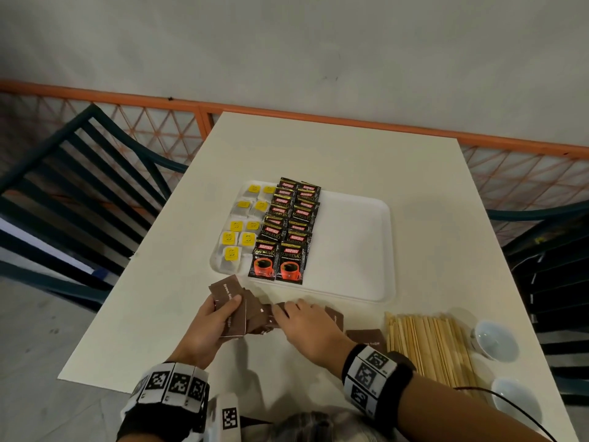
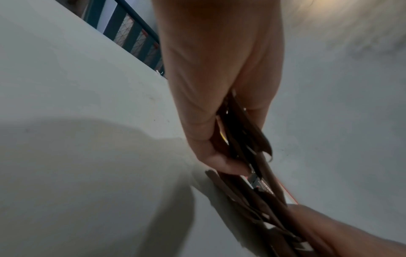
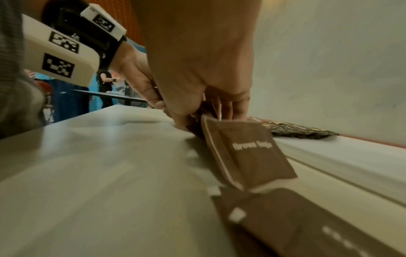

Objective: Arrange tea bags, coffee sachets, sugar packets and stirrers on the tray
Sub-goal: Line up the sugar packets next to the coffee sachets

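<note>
A white tray (image 1: 350, 244) holds yellow-tagged tea bags (image 1: 237, 228) in its left column, with black Kopiko coffee sachets (image 1: 291, 224) beside them. Its right half is bare. In front of the tray, my left hand (image 1: 220, 311) grips a fanned stack of brown sugar packets (image 1: 234, 317), thumb on top. My right hand (image 1: 299, 317) reaches left over more packets on the table. In the right wrist view, my right hand (image 3: 197, 113) pinches a brown sugar packet (image 3: 248, 153). The left wrist view shows my left hand (image 2: 230, 161) clamping the packets' edges (image 2: 252, 142).
Wooden stirrers (image 1: 430, 342) lie in a bundle at the front right, with a loose sugar packet (image 1: 365, 335) beside them. Two white bowls (image 1: 495, 339) (image 1: 516, 400) stand near the right edge. Dark chairs (image 1: 79, 173) flank the table, and an orange railing runs behind it.
</note>
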The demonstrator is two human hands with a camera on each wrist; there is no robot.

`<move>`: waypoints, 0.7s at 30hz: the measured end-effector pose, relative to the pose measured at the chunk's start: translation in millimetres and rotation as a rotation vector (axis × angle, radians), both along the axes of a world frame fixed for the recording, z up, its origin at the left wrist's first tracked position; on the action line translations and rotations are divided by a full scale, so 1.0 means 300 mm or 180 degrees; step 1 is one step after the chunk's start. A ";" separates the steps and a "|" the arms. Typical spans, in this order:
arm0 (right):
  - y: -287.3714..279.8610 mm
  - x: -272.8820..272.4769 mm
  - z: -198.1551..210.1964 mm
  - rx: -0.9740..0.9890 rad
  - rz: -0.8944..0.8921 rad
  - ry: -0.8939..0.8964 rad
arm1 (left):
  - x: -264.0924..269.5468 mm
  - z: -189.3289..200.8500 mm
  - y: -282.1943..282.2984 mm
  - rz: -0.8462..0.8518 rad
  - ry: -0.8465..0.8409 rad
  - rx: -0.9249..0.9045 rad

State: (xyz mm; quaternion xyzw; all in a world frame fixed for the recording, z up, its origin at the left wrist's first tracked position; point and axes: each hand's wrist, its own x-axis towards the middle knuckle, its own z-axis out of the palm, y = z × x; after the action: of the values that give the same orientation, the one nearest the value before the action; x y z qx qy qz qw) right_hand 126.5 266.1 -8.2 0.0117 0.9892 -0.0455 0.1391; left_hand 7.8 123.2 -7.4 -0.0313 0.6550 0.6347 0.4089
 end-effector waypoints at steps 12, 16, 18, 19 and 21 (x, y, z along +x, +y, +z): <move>0.199 0.038 0.145 -0.2394 -0.2136 0.1039 | 0.018 0.041 0.046 -0.0109 0.0054 0.0164; 0.215 0.048 0.204 -0.2761 -0.2143 0.1340 | 0.037 0.073 0.109 -0.0336 0.0104 0.0163; 0.197 0.033 0.216 -0.2778 -0.2119 0.1594 | 0.048 0.095 0.147 -0.0451 0.0041 0.0210; 0.183 0.023 0.223 -0.2690 -0.2074 0.1805 | 0.054 0.109 0.167 -0.0488 -0.0029 0.0271; 0.148 0.002 0.236 -0.2438 -0.1822 0.2201 | 0.069 0.138 0.199 -0.0515 -0.0251 0.0433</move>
State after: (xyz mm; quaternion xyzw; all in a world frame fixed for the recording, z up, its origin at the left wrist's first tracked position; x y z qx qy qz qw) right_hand 127.2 310.5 62.6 0.2116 0.8477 -0.4363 -0.2150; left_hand 28.6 182.8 34.0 0.0246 0.5942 0.6409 0.4854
